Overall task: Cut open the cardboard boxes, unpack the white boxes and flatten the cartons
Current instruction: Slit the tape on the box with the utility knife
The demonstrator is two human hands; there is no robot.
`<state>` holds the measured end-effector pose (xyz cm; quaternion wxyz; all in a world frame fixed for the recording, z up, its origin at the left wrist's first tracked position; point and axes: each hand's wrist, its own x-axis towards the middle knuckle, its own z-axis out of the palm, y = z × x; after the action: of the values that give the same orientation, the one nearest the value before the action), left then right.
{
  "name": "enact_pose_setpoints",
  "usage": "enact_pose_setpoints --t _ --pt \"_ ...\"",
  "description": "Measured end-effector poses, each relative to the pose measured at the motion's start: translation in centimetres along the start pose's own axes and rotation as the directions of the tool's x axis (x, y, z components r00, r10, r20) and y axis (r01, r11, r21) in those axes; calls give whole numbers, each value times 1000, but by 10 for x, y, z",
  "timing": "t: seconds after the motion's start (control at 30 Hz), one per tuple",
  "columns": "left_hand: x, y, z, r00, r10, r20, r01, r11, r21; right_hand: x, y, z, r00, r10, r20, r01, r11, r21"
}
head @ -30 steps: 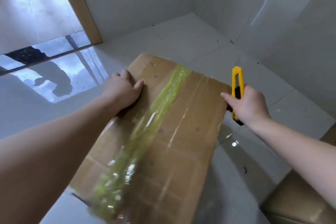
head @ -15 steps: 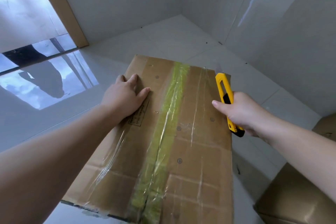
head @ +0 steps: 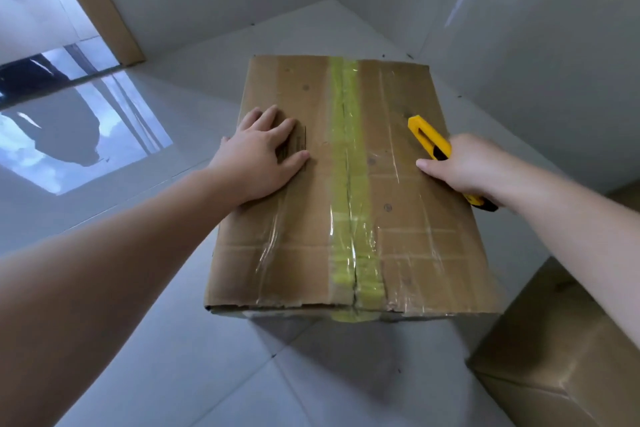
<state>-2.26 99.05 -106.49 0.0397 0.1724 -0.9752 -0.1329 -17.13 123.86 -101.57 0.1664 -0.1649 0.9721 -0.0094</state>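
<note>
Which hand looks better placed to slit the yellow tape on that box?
The right hand, probably. It already holds the yellow knife, tip aimed toward the far end of the tape. The left hand lies flat on the box, steadying it, and holds no tool.

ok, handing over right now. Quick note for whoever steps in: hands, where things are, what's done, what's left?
Left hand: flat on the left half of the cardboard box top, fingers straight, pressing it steady.
Right hand: grips the yellow box cutter, tip pointing away over the right half of the lid; blade not visible.
Box stands on the tiled floor, flaps closed, yellow-green tape running down the centre seam. A second carton sits at lower right, also closed.
Done: box placed and braced.
Left: slit the tape, open the flaps, unpack the white boxes, flatten the carton, then the second one.
</note>
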Motion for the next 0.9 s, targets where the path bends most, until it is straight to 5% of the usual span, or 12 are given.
enact_pose_setpoints --t 0.17,0.33,0.57,0.67,0.77,0.9 --pt "-23 -4 1 996 73 50 -69 994 -80 -20 6 2 995 -52 89 55 998 -34" --pt "-42 -1 3 990 -13 -139 -34 944 -327 -7 -6 -1 995 -75 64 73 997 34" --pt "-36 15 -5 972 -213 -103 162 917 -365 36 -37 -18 975 -153 -159 166 984 69" --pt "-44 25 -5 999 42 20 -41 997 -61 23 -23 -11 975 -192 -113 193 981 -9" --pt "-63 43 1 880 429 202 -445 895 40 -2 -1 -2 978 -210 -15 209 977 -40" --pt "-64 55 5 824 491 283 -535 839 102 -30 20 -1 964 -244 101 248 968 -31"
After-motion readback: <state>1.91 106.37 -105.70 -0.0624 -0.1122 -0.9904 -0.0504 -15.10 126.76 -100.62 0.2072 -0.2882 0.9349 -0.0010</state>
